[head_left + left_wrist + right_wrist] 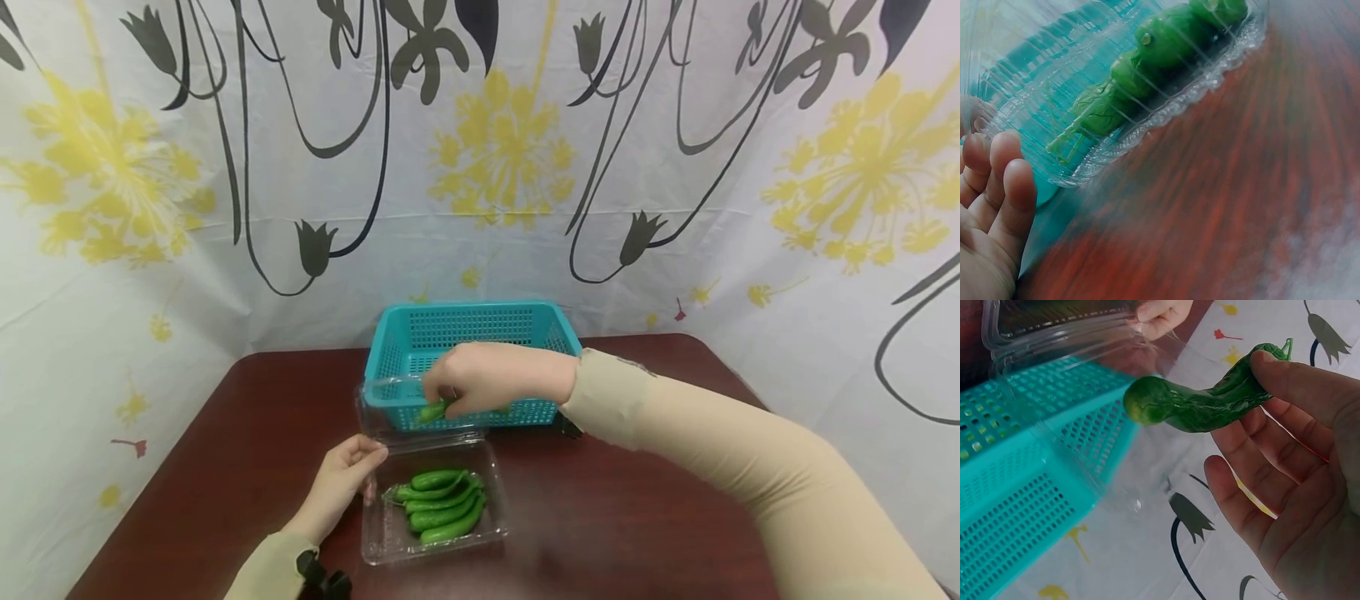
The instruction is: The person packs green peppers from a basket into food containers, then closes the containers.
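Note:
My right hand (495, 379) pinches a green pepper (1204, 406) near its stem, between thumb and fingers. It hangs over the front rim of the turquoise basket (378, 342) in the head view, above the raised lid of a clear plastic clamshell container (390, 546). Several more green peppers (446, 517) lie side by side in the container's base. With thumb and fingers, my left hand (341, 479) holds the container by its left edge, close to the hinge. In the left wrist view the peppers (1166, 40) show through the clear ribbed wall.
The turquoise mesh basket stands behind the container at the back of the dark red table (637, 508). The open lid leans against the basket's front wall. A white cloth (510, 258) with yellow and grey flowers hangs behind and beside the table.

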A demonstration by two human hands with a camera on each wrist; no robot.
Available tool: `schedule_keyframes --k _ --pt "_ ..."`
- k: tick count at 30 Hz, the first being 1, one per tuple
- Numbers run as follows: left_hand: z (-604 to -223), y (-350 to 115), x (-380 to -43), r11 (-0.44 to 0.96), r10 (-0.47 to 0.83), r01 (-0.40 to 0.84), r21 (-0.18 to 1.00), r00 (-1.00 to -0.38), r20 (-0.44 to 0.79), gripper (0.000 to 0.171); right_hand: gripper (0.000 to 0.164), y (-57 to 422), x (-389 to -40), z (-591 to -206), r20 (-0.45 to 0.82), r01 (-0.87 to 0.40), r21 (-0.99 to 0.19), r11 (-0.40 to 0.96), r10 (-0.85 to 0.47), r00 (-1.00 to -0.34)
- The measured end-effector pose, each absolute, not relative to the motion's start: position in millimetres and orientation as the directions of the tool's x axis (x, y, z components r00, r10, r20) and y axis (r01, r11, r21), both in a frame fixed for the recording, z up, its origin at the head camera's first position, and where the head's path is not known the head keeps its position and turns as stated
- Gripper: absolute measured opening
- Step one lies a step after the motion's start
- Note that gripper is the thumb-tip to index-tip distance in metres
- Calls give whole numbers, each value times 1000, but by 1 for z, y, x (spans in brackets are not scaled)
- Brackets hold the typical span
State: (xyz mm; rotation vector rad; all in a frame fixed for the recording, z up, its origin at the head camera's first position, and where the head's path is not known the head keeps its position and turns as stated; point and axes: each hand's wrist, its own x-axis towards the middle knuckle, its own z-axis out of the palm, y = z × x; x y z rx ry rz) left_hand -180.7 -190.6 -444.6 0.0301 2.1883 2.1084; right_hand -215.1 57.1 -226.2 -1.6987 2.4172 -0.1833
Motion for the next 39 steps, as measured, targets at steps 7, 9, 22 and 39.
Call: schedule_keyframes --k 7,9,22,39 --pt "-445 -189 -181 28 85 -52 998 -995 -54 30 11 56 -217 -239 -86 -919 -206 337 -942 -326" --pt "-444 -189 -181 23 78 -56 998 -995 -57 29 11 55 -218 -242 -84 -919 -200 340 -940 -329" --pt "-444 -188 -180 0 77 -39 999 -996 -39 29 11 48 -221 -260 -97 -928 -175 328 -944 -315" --pt "-443 -188 -180 13 65 -45 999 -997 -46 28 11 39 -217 -278 -119 -931 -204 303 -952 -284"
